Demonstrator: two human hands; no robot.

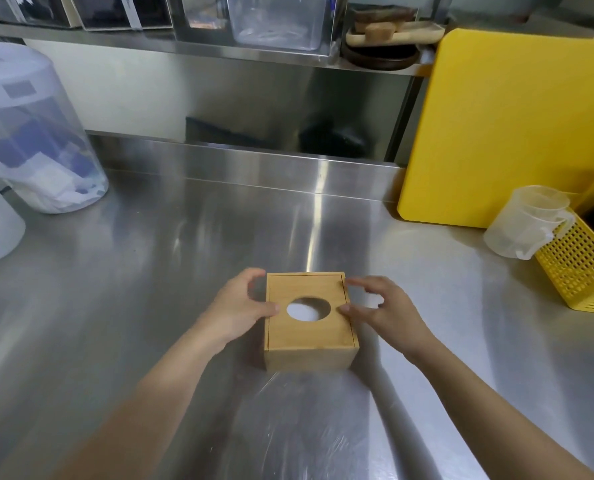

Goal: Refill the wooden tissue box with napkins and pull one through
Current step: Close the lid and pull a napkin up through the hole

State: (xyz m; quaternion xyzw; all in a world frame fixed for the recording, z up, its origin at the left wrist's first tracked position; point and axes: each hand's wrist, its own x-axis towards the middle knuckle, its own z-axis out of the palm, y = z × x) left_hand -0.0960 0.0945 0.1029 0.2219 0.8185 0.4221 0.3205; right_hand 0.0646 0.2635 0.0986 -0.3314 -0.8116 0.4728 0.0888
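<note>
A wooden tissue box (310,320) stands on the stainless steel desk (150,271), near the front edge and roughly in the middle of the view. Its flat lid (307,329) sits in place on top, with an oval opening (308,309) cut through the centre; something white shows inside the opening, level with or below the lid, and nothing sticks out through it.

The left hand (240,311) is at the box's left side. Its thumb lies on the lid's left margin just beside the opening, while the curled fingers reach toward the far left corner; the grip is spread, not closed around the box. The right hand (380,311) is at the box's right side, thumb tip touching the lid near its right edge and fingers splayed above the far right corner. These fingers are blurred, so whether they touch the wood cannot be told. Its grip is likewise apart, holding nothing.

To the far left stands a translucent plastic container (39,140) with white and blue packets inside. At the right, a yellow cutting board (510,126) leans upright against the back, with a clear measuring jug (527,225) just in front of it, touching a yellow perforated basket (581,268). A steel shelf (184,46) runs along the back above the desk.
</note>
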